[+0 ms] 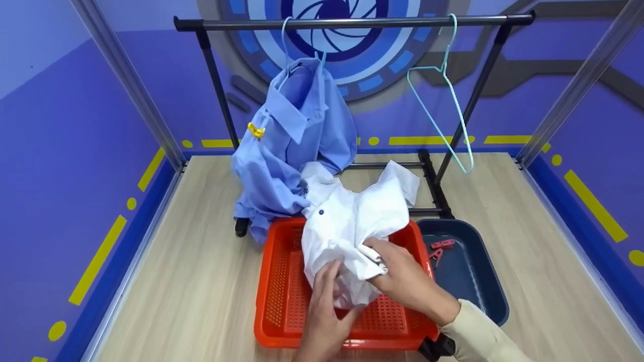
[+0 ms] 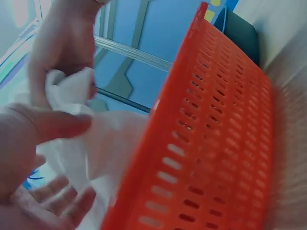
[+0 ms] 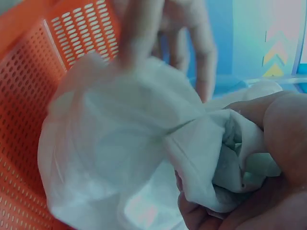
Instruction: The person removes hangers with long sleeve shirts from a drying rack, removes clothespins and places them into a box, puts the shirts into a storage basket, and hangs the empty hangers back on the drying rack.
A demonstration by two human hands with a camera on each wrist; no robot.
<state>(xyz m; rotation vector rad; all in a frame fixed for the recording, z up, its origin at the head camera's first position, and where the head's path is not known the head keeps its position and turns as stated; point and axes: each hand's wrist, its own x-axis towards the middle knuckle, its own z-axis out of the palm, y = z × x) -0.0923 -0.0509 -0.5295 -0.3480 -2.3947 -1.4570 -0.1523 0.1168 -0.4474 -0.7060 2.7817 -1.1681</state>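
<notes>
A white shirt (image 1: 332, 226), bunched up, hangs over and into the orange basket (image 1: 266, 281). My right hand (image 1: 407, 276) grips a gathered fold of it near the basket's right side; in the right wrist view the cloth is crumpled between thumb and fingers. My left hand (image 1: 327, 311) is at the near side of the shirt, thumb and fingers spread apart. In the left wrist view, that thumb lies in front of the white cloth (image 2: 115, 139). Whether the left fingertips touch the cloth is hard to tell. A blue shirt (image 1: 302, 120) hangs just behind.
A black rack (image 1: 352, 23) stands at the back, with a bare light-blue hanger (image 1: 460, 110) on its right. One yellow clip (image 1: 255, 130) is on the blue shirt. Right of the basket, a dark tray (image 1: 463, 281) holds red clothespins (image 1: 443, 244). Walls border both sides.
</notes>
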